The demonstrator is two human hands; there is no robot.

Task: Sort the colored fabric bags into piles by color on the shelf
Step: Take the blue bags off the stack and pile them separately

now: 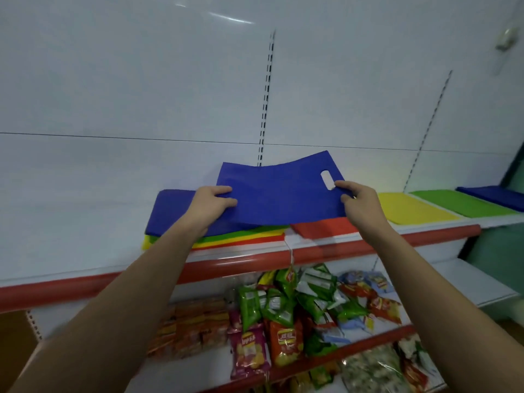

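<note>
The blue bag (279,192) is covering the mixed stack (241,236) under the left hand (211,204), leaving only edges showing. Right of the right hand (358,204), a blue pile (493,195) is running off frame.

Head view, close, looking forward and down at shelf (312,246)

- Matt blue cloth bag (279,194), smooth, slightly sagging between both grips.
- Glossy red plastic strip (241,263) along shelf edge, below the grips.
- Shiny plastic snack packets (279,313), crinkled, further below.
- Glossy white back panel (141,80).
</note>
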